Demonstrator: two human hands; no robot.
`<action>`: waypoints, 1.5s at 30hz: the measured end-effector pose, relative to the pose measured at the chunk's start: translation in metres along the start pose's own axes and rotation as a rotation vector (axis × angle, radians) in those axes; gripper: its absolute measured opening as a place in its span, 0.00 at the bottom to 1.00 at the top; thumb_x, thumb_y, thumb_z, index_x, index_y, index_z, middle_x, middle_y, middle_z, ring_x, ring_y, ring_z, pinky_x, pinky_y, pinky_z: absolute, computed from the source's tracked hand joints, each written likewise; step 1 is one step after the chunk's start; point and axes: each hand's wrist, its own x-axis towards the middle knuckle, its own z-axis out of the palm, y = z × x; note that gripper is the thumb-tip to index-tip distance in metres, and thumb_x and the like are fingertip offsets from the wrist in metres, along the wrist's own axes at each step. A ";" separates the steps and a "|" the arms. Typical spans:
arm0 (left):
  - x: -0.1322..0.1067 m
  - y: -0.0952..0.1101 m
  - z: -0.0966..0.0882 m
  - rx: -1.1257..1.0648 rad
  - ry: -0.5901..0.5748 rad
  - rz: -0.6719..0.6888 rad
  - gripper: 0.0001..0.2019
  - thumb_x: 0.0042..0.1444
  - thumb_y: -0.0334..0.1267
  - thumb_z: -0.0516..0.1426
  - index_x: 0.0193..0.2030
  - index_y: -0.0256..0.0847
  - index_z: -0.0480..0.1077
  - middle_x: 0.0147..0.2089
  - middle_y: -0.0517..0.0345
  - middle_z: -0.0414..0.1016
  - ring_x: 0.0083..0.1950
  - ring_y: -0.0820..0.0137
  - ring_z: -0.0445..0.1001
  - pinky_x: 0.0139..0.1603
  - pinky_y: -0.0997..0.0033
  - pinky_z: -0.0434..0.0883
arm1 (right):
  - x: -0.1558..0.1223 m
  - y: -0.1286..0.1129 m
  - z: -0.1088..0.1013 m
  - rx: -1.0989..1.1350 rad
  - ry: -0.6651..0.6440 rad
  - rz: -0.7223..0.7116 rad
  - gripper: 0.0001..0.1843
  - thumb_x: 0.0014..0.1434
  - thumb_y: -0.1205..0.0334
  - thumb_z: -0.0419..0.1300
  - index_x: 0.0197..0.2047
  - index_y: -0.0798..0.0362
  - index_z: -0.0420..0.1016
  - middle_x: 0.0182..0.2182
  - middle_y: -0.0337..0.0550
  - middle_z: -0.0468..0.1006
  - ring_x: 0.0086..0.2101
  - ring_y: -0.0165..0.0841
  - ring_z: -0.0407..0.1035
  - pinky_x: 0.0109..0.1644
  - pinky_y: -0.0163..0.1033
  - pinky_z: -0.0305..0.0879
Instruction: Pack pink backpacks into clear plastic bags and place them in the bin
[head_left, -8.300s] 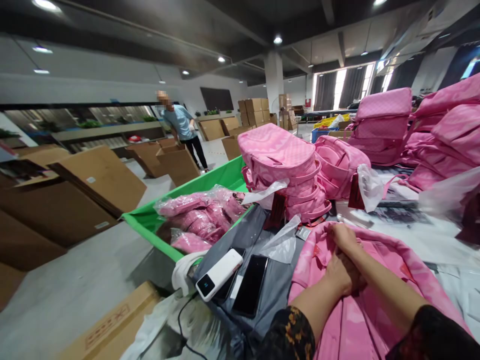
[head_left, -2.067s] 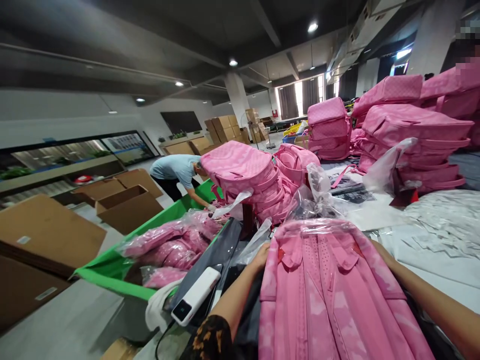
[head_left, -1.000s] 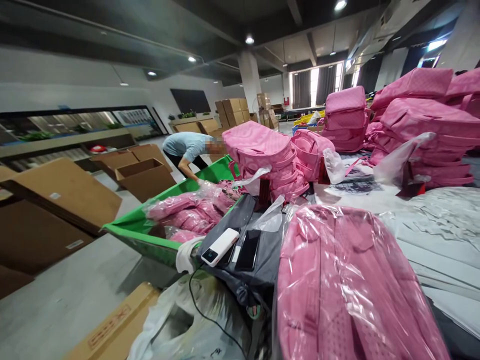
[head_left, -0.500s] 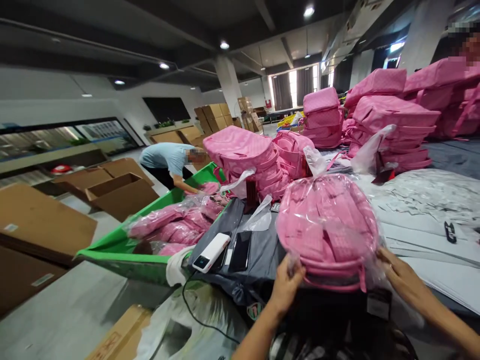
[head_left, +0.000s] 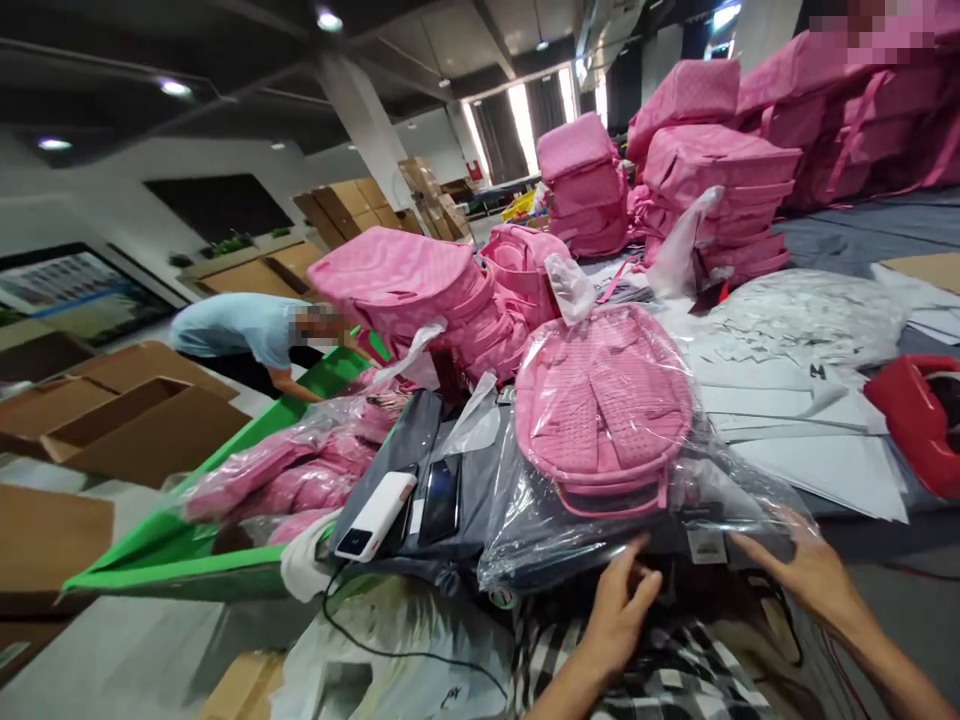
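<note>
- Your left hand (head_left: pixel 619 615) sits at the lower edge of the clear film, its fingers (head_left: pixel 626 570) curled and slightly parted; you cannot tell whether they pinch the film.
- Your right hand (head_left: pixel 799 575) lies further along that edge, its fingers (head_left: pixel 761 545) spread and resting on the film, with no pinch showing.
- Just beyond your fingers, a pink quilted backpack (head_left: pixel 604 400) lies tilted inside a clear plastic bag (head_left: pixel 540 530), its top pointing away from you.
- A small white label (head_left: pixel 706 545) shows through the film between your hands, near your right fingers.
- This backpack is fully inside the bag, but the bag's dark lower end, nearest your fingers, shows no clear closure.
- Left of your left hand lie a white power bank (head_left: pixel 373 515) and a black smartphone (head_left: pixel 440 500) on a grey fabric sheet (head_left: pixel 457 430).
- Further left, past those, a green-sided bin (head_left: pixel 225 560) holds pink backpacks in clear film (head_left: pixel 285 480), where a co-worker's bare forearm (head_left: pixel 292 385) reaches in.
- Far ahead of your fingers, stacks of pink backpacks (head_left: pixel 712 190) stand with no film visible around them, so many are left unwrapped.
</note>
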 end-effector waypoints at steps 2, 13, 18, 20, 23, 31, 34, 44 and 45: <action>0.020 0.006 0.030 0.083 -0.010 0.064 0.27 0.53 0.51 0.66 0.58 0.41 0.76 0.36 0.55 0.78 0.34 0.66 0.71 0.40 0.67 0.67 | 0.000 0.000 0.013 0.003 -0.006 0.021 0.39 0.50 0.26 0.58 0.51 0.49 0.79 0.45 0.52 0.84 0.45 0.53 0.79 0.47 0.51 0.75; 0.029 0.026 0.045 -0.093 -0.015 0.007 0.28 0.43 0.66 0.68 0.26 0.40 0.70 0.26 0.63 0.64 0.31 0.71 0.61 0.37 0.70 0.60 | -0.049 0.021 0.005 0.356 -0.448 0.079 0.39 0.45 0.21 0.62 0.34 0.51 0.85 0.39 0.51 0.85 0.45 0.54 0.78 0.56 0.53 0.73; 0.021 0.022 0.042 -0.102 0.062 -0.019 0.32 0.40 0.70 0.68 0.23 0.40 0.67 0.26 0.64 0.62 0.32 0.72 0.61 0.37 0.72 0.61 | -0.061 0.012 0.001 0.680 -0.728 0.213 0.36 0.51 0.28 0.66 0.44 0.53 0.84 0.40 0.48 0.83 0.41 0.45 0.76 0.53 0.48 0.73; 0.019 0.013 0.045 -0.056 0.118 0.045 0.31 0.40 0.68 0.69 0.24 0.40 0.69 0.27 0.62 0.66 0.33 0.70 0.65 0.39 0.71 0.64 | -0.070 0.019 0.006 0.765 -0.781 0.285 0.34 0.53 0.30 0.66 0.48 0.52 0.83 0.36 0.46 0.81 0.35 0.39 0.74 0.43 0.43 0.73; 0.014 -0.001 0.052 -0.208 0.200 -0.003 0.31 0.39 0.67 0.71 0.32 0.41 0.73 0.33 0.59 0.73 0.37 0.67 0.73 0.42 0.68 0.70 | -0.079 0.034 0.018 0.827 -0.746 0.314 0.33 0.56 0.33 0.66 0.55 0.49 0.80 0.34 0.42 0.79 0.31 0.34 0.71 0.35 0.38 0.70; 0.004 -0.005 0.067 -0.705 -0.022 -0.336 0.36 0.34 0.63 0.75 0.45 0.40 0.78 0.50 0.45 0.82 0.56 0.54 0.79 0.59 0.58 0.73 | -0.069 0.020 0.017 0.591 -0.712 0.239 0.42 0.50 0.23 0.61 0.50 0.52 0.83 0.33 0.47 0.80 0.35 0.43 0.73 0.43 0.49 0.76; 0.006 -0.003 0.065 -0.646 0.006 -0.257 0.34 0.34 0.60 0.76 0.44 0.40 0.78 0.43 0.51 0.83 0.46 0.60 0.81 0.52 0.63 0.74 | -0.064 0.014 0.004 0.427 -0.726 0.094 0.41 0.51 0.23 0.59 0.46 0.54 0.85 0.41 0.52 0.83 0.46 0.53 0.75 0.57 0.56 0.72; -0.002 -0.003 0.055 -0.552 0.104 -0.294 0.34 0.30 0.62 0.76 0.35 0.38 0.74 0.31 0.59 0.77 0.32 0.71 0.73 0.37 0.72 0.69 | -0.025 -0.006 -0.016 0.472 -0.674 0.066 0.42 0.53 0.25 0.59 0.54 0.52 0.80 0.50 0.51 0.82 0.52 0.52 0.75 0.59 0.53 0.71; -0.003 -0.001 0.054 -0.513 0.081 -0.270 0.33 0.31 0.63 0.75 0.33 0.38 0.73 0.30 0.60 0.76 0.31 0.72 0.71 0.36 0.73 0.68 | -0.024 -0.011 -0.011 0.474 -0.673 0.069 0.43 0.52 0.24 0.60 0.53 0.53 0.80 0.49 0.51 0.83 0.50 0.52 0.76 0.58 0.54 0.71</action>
